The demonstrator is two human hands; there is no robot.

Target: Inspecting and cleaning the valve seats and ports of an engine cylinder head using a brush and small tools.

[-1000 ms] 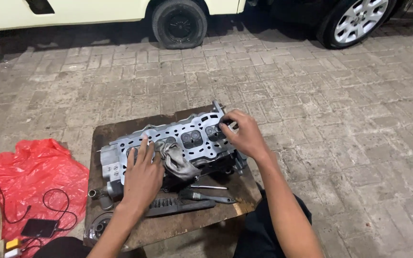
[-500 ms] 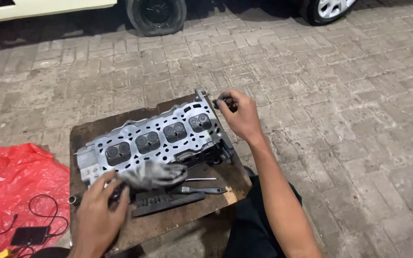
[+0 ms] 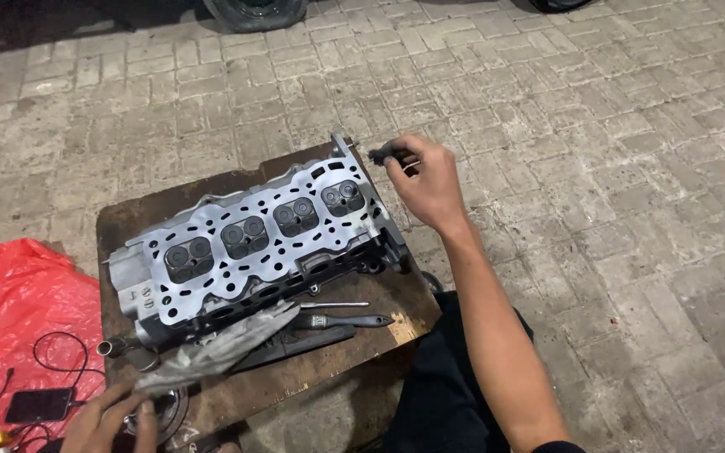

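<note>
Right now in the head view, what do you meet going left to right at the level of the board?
Red plastic sheet → phone → left hand → grey rag → cylinder head → right hand, holding a small dark part.

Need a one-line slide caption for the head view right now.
Right hand pinches a small dark part beside the cylinder head; left hand grips a grey rag.

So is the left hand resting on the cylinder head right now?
No, the left hand is down at the board's near edge by the grey rag, apart from the cylinder head.
</note>
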